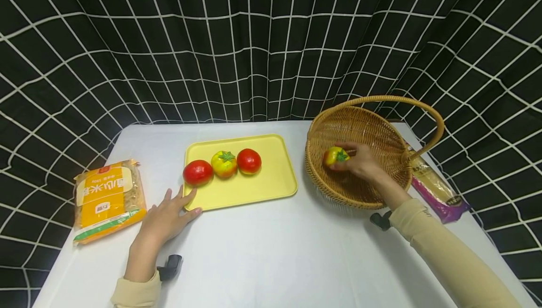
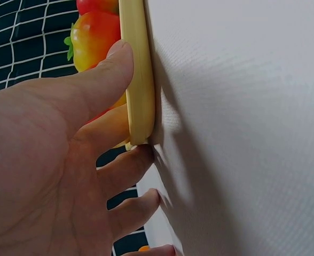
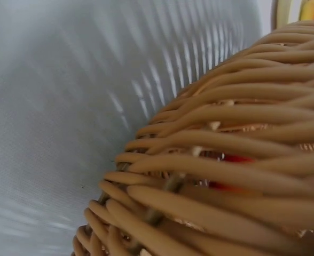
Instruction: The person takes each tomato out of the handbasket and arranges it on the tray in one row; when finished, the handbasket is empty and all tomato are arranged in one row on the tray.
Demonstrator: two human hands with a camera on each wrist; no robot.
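My right hand [image 1: 361,161] is inside the wicker basket [image 1: 368,124] and holds a yellow-and-red tomato [image 1: 335,156] with a green leafy top, low against the basket's left inner side. The basket's weave fills the right wrist view and hides that hand there. My left hand [image 1: 166,217] lies at the near left corner of the yellow tray [image 1: 271,183], fingers spread. In the left wrist view its thumb [image 2: 117,66] touches the tray's rim. On the tray sit a red oval fruit [image 1: 198,172], a second yellow-and-red tomato [image 1: 224,164] and a round red fruit [image 1: 249,161].
An orange-labelled food bag [image 1: 109,200] lies at the table's left. A purple-and-clear packet [image 1: 440,190] lies partly behind the basket at the right. The basket's tall handle [image 1: 436,115] arches up over its right side. A black gridded cloth [image 1: 254,54] hangs behind the white table [image 1: 271,251].
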